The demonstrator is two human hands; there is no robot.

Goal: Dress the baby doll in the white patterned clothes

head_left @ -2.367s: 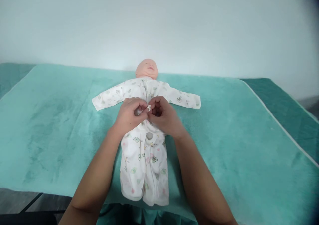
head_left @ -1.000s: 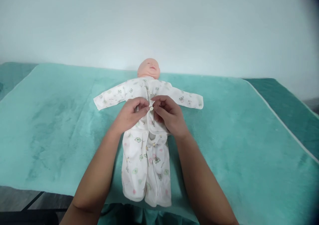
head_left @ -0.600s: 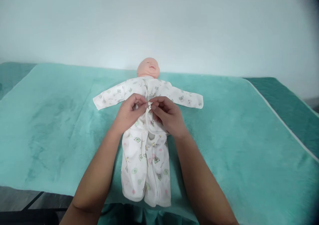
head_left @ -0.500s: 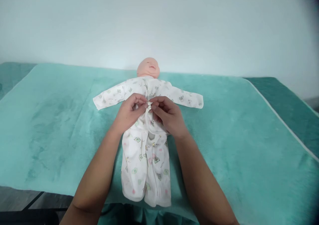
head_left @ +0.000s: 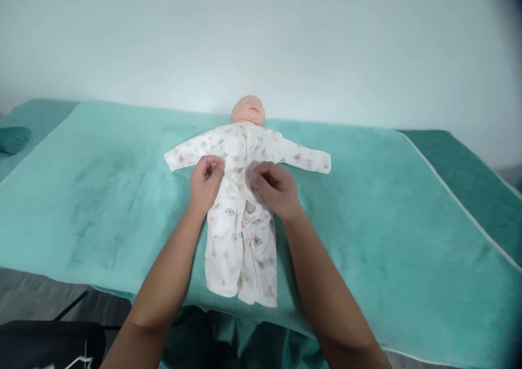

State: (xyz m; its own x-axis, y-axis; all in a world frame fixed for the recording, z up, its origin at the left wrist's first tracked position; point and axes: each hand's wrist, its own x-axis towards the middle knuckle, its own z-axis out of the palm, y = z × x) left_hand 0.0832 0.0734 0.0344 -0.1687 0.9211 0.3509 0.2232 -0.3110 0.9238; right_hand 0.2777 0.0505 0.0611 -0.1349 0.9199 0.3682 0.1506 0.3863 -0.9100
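Observation:
A baby doll (head_left: 248, 109) lies on its back on a teal towel (head_left: 101, 184), dressed in a white printed romper (head_left: 240, 238) with the sleeves spread wide. My left hand (head_left: 206, 181) rests on the left side of the doll's chest, fingers curled and pinching the romper cloth. On the right side of the chest, my right hand (head_left: 272, 189) has its fingers closed on the front flap of the romper. The two hands are a little apart, and the fastening between them is partly hidden.
The towel covers a table against a pale wall. A darker green cloth (head_left: 468, 173) shows at the right edge, and a small dark green object (head_left: 14, 139) lies at the far left. Dark floor and a black frame (head_left: 49, 336) show below the front edge.
My hands, pinched together at the chest fastening, have drawn apart to either side of the chest. The view has shifted, showing more floor at lower left.

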